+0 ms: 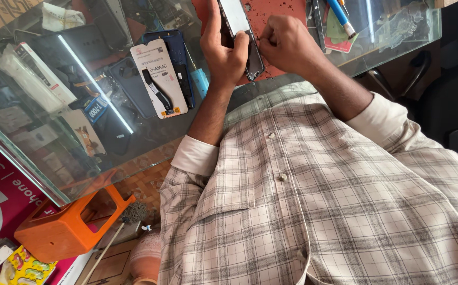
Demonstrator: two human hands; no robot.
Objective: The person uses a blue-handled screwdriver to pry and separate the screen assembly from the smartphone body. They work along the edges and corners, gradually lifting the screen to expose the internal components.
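Observation:
My left hand (222,50) grips a smartphone (238,21) by its side, holding it tilted above a red work mat (276,16) on the glass counter. My right hand (287,42) is closed into a fist at the phone's right edge, its fingertips pressed against the frame; whether it pinches a small tool is hidden. My checked shirt fills the lower right of the head view.
On the glass counter (150,142) lie a white packaged flex cable (158,79), a dark blue phone back (179,58), a light blue screwdriver (199,79) and a blue-handled tool (340,16). An orange plastic stand (65,227) and a brush (128,216) sit below the counter at left.

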